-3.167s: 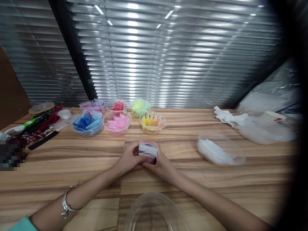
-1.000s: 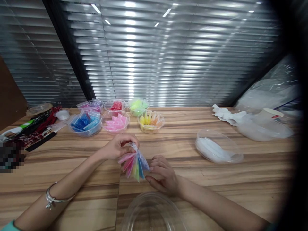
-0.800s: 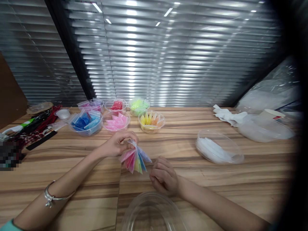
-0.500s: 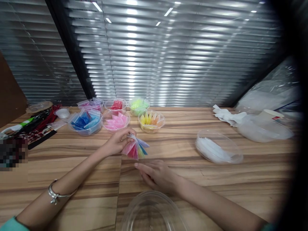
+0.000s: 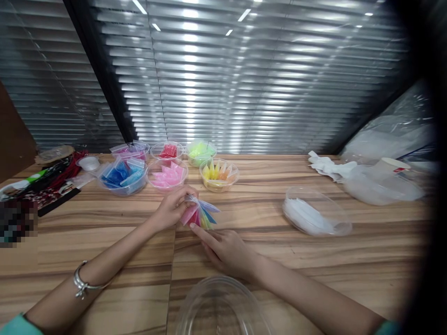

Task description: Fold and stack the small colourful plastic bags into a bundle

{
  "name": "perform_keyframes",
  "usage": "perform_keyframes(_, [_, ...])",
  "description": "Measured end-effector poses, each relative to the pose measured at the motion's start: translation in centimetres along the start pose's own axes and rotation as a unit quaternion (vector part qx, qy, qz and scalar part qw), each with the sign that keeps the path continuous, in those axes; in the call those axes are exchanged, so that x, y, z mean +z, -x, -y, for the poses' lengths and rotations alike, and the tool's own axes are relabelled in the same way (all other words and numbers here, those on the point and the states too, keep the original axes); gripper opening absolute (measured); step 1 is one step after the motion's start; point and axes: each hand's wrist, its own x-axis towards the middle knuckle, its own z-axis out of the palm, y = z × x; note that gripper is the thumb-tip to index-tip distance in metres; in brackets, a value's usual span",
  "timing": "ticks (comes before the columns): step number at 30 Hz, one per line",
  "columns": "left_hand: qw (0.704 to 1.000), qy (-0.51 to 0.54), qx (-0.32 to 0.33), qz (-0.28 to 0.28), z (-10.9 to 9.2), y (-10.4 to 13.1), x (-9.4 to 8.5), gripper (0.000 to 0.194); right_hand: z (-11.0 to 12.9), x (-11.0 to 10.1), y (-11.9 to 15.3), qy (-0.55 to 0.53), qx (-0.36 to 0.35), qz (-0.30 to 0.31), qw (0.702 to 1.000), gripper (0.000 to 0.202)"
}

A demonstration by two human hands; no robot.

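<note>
Both hands are over the middle of the table [image 5: 258,204]. The left hand [image 5: 176,207] pinches the small bags [image 5: 200,215] near their tops, likely so the bright bottoms can spread like a fan. The right hand [image 5: 228,251] grips nothing that shows; one finger pokes at the pink ones, touching or almost touching, maybe to part them. A big clear bowl [image 5: 223,281] sits nearby, toward the near edge. Little bowls [image 5: 166,186] line the far edge, seemingly grouped by color so each is easy to find. White pieces [image 5: 309,216], too blurry to name, lie in a side bowl [image 5: 337,209] toward the right edge. Cords [image 5: 59,179] heap toward the far left corner.
</note>
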Motion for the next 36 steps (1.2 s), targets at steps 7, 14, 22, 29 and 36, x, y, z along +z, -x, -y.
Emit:
perform_keyframes(7, [0.999,0.031,-0.019,-0.020,0.36,0.03,0.36,0.009,0.29,-0.10,0.07,-0.023,0.007,-0.047,0.999,0.053])
perform_keyframes(14, [0.996,0.075,-0.034,-0.022,0.25,-0.23,0.06,0.016,0.44,-0.11,-0.09,-0.043,0.064,-0.083,0.994,0.048])
perform_keyframes(22, [0.992,0.116,-0.049,-0.029,0.35,-0.17,0.13,0.019,0.17,-0.13,-0.09,-0.035,0.040,-0.066,0.996,0.054])
perform_keyframes(29, [0.991,0.122,-0.047,-0.030,-0.09,-0.22,0.33,0.020,0.22,-0.17,0.00,-0.032,0.023,-0.070,0.997,0.050])
perform_keyframes(36, [0.995,0.089,-0.046,-0.024,0.08,-0.10,0.09,0.015,0.31,-0.38,0.01,-0.014,-0.028,-0.122,0.992,0.048])
